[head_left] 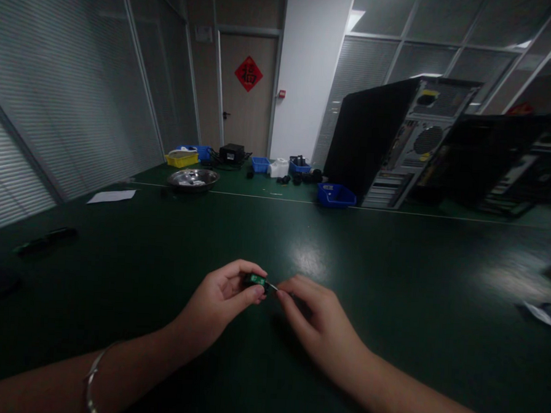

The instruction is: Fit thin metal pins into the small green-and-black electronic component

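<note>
Between the thumb and fingers of my left hand [227,293] is a small part with a green circuit board [257,279] and a dark edge. My right hand [316,310] pinches a thin metal tool [272,286], whose far end meets the right side of the small part. Both hands are near each other above the green table [274,237]. The tool's rear end is hidden by my right fingers, and the exact contact point is too small to make out.
Along the back stand a metal bowl [193,180], a yellow basket [182,159], a black box [232,155], blue trays [336,195] and a computer case [394,142]. A paper sheet [111,196] lies at the left. At the far right is a white item [543,314].
</note>
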Demonstrator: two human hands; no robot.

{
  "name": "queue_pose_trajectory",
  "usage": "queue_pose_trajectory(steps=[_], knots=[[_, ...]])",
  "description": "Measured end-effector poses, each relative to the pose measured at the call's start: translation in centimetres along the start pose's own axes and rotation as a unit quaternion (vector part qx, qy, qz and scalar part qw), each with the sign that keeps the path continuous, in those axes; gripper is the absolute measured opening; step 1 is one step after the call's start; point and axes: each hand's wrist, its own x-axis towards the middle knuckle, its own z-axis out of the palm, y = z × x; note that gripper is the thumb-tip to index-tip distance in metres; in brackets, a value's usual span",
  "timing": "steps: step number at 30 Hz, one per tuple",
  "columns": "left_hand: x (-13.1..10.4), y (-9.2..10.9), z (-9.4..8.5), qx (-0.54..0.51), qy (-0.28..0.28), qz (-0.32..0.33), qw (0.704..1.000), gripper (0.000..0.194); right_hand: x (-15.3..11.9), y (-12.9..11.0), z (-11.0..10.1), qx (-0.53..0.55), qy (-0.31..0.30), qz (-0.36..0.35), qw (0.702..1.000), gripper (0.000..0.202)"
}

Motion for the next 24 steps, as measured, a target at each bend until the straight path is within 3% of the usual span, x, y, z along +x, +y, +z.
queue_pose_trajectory(steps=[12, 24], knots=[[-0.08, -0.25, -0.08, 0.005, -0.024, 0.018, 1.000, 0.020, -0.08, -0.11, 0.00, -0.017, -0.014, 0.004, 1.000, 0.019], [0.09, 0.11, 0.20, -0.029, -0.020, -0.004, 0.999, 0.023, -0.14, 0.12, 0.00, -0.011, -0.020, -0.004, 1.000, 0.018]])
